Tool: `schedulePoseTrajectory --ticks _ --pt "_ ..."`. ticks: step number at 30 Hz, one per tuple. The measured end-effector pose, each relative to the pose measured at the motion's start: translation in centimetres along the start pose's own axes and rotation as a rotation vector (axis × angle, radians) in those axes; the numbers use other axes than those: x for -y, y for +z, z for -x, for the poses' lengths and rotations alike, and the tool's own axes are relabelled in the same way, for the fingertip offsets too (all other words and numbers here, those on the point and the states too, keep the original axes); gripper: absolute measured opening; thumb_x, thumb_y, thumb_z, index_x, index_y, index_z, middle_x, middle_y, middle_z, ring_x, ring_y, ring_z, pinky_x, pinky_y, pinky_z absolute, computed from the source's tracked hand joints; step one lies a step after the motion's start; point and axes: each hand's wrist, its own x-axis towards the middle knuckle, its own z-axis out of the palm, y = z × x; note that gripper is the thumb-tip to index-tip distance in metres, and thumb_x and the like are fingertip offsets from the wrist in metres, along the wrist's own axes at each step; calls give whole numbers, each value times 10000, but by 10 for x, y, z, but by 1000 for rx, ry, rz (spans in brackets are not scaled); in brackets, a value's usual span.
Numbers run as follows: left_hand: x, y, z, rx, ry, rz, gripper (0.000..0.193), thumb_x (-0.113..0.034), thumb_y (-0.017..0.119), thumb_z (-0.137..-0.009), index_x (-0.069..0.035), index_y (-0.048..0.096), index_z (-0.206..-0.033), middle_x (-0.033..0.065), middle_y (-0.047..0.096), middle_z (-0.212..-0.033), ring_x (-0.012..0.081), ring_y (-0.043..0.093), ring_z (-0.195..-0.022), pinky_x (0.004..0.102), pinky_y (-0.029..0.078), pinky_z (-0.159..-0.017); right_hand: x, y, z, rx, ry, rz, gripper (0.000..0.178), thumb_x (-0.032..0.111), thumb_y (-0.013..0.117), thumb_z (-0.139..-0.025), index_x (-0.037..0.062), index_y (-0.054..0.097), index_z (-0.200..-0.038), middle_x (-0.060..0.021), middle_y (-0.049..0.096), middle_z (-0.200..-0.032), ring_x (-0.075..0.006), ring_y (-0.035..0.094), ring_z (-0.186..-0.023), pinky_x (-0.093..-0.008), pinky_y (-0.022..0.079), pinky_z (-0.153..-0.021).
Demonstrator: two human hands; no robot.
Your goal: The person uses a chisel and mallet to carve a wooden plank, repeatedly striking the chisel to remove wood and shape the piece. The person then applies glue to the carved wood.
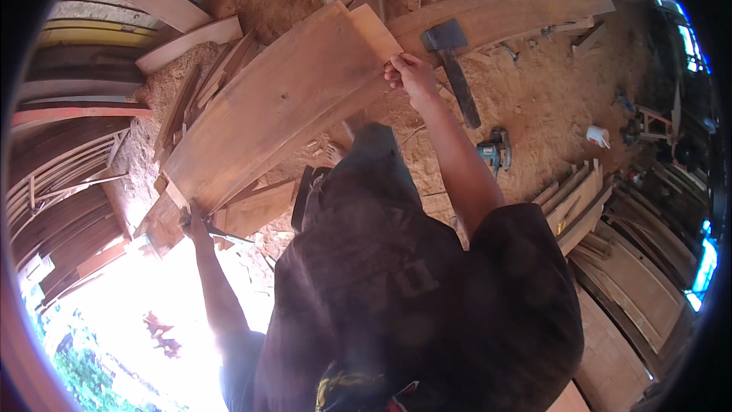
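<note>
A wide brown wooden board [282, 99] stretches diagonally in front of me, from lower left to upper right. At its far right end, my right hand [412, 76] is closed, with thumb and fingers pinching the edge of a lighter flat wood piece [376, 34]. My left hand [194, 221] is at the board's near left end, closed around the lower end of a short pale wood strip [176, 191]; its fingers show only in part. A mallet with a dark square head [444, 34] lies just right of my right hand, on another long plank [511, 11].
A teal power tool [494, 154] sits on the sawdust-covered ground to the right, with a white cup [598, 136] beyond. Stacked planks [84, 69] line the left side. More boards and panels [633, 282] lean at the right. Strong light glares at lower left.
</note>
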Motion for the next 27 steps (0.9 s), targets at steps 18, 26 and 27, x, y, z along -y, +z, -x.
schedulePoseTrajectory --ticks 18,26,27 --pt "-2 -38 -25 95 -71 -114 756 -394 899 -863 -203 486 -1466 38 660 -1115 204 684 -720 303 554 -573 -114 6 69 -167 -18 -936 67 181 676 -1040 127 669 -1079 21 629 -908 -124 583 -764 -312 523 -703" --pt "-7 -27 -7 18 12 -42 647 -314 912 -860 -158 541 -1366 48 646 -1063 174 643 -684 289 491 -517 -130 -38 56 -230 -24 132 200 121 599 -1040 21 650 -1206 -68 689 -1000 -180 666 -858 -321 544 -736" --pt "0 -36 -13 47 53 -8 609 -310 907 -867 -158 548 -1334 36 649 -1003 164 640 -677 288 487 -513 -142 -51 66 -319 -93 477 251 142 609 -1043 9 636 -1254 -87 707 -1046 -195 691 -927 -331 551 -782"
